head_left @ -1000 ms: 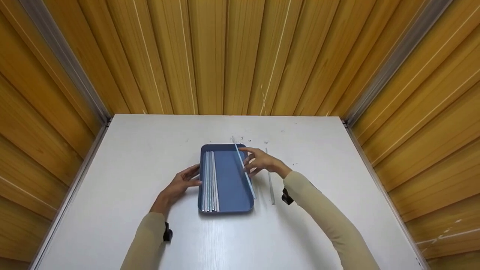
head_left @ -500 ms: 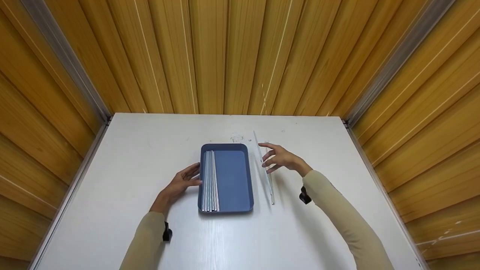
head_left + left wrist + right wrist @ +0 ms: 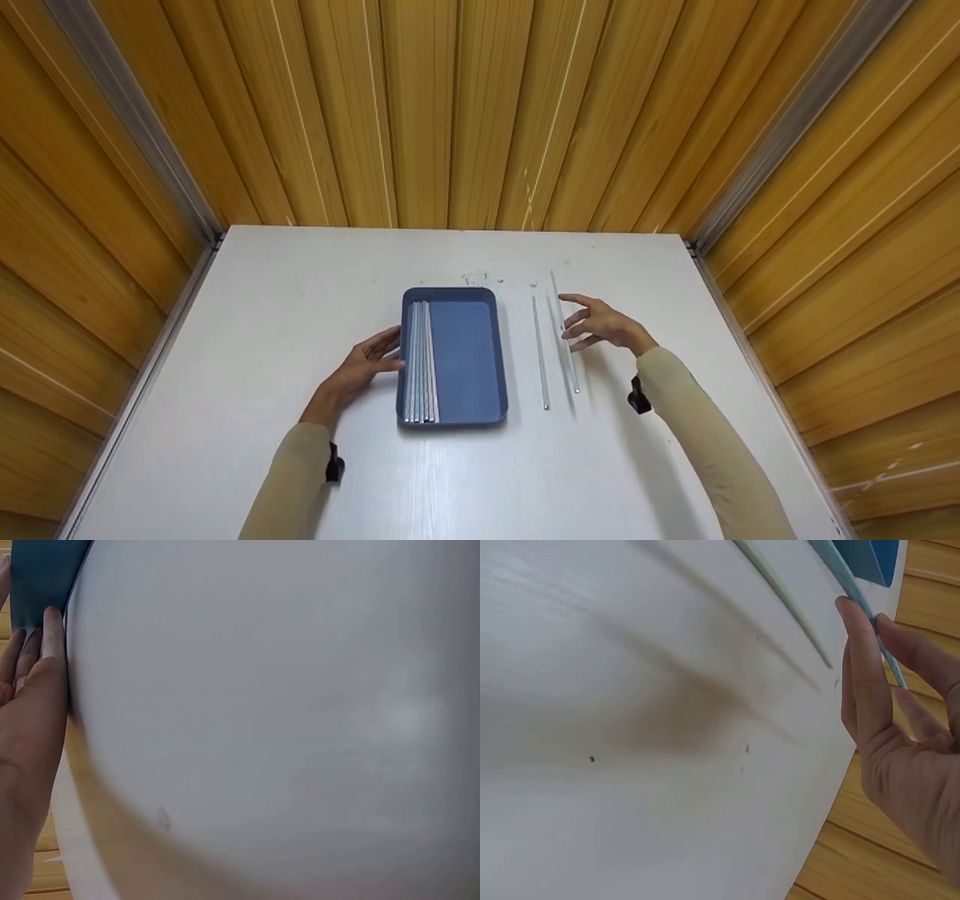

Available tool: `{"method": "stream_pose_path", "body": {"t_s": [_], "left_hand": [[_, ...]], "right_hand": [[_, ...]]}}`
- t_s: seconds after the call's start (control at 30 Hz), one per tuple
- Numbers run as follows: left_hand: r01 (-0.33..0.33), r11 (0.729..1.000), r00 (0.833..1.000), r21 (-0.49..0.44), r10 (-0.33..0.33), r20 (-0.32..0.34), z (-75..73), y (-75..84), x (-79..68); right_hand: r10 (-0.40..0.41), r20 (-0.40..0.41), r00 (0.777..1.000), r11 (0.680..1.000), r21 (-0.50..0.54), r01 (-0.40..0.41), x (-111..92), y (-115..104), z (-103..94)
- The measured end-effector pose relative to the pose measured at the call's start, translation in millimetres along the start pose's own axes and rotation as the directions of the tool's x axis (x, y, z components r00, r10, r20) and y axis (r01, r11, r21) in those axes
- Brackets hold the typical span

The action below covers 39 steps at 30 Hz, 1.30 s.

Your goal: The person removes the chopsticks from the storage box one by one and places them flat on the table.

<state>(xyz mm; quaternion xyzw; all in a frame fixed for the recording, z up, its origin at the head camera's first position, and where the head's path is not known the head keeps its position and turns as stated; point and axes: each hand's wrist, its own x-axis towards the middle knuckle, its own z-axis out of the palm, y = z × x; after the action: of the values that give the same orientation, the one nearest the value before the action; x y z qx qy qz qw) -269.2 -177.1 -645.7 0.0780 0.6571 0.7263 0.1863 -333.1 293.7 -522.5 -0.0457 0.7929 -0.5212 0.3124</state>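
Stick (image 3: 571,364) raised over the worktop (image 3: 315,300), right of the blue tray (image 3: 466,360)

The right hand (image 3: 600,324) pinches the stick between thumb and fingertips, the gap closed down to its thickness; the shadow falls apart from it on the white surface. Between it and the tray, well clear of the rim, lies a loose stick (image 3: 541,352). A row of sticks (image 3: 421,364) lies lengthwise inside the tray along its left wall. The left hand (image 3: 364,367), fingers extended and thumb spread from them, touches that wall from outside.
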Motion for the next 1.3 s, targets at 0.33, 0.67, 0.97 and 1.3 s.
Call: {"method": "stream_pose_path", "body": {"t_s": [0.33,0.67,0.97,1.3], "left_hand": [[-0.001,1.000,1.000,-0.002,0.001,-0.014,-0.3,-1.8,-3.3],[-0.015,1.000,1.000,-0.006,0.015,-0.010,4.4,-4.6,0.3],[-0.016,1.000,1.000,0.001,0.016,-0.013,7.7,-0.7,2.8],[-0.019,1.000,1.000,-0.009,0.019,-0.007,7.6,-2.7,6.0]], "right_hand": [[0.042,0.069,0.997,0.988,0.142,-0.051,-2.4,40.1,-19.8],[0.053,0.107,0.993,0.978,0.194,-0.074,2.0,68.0,-17.8],[0.025,0.074,0.997,0.982,0.182,-0.039,7.9,77.0,-14.6],[0.011,0.016,1.000,0.989,0.146,-0.014,6.5,81.1,-11.9]]}}
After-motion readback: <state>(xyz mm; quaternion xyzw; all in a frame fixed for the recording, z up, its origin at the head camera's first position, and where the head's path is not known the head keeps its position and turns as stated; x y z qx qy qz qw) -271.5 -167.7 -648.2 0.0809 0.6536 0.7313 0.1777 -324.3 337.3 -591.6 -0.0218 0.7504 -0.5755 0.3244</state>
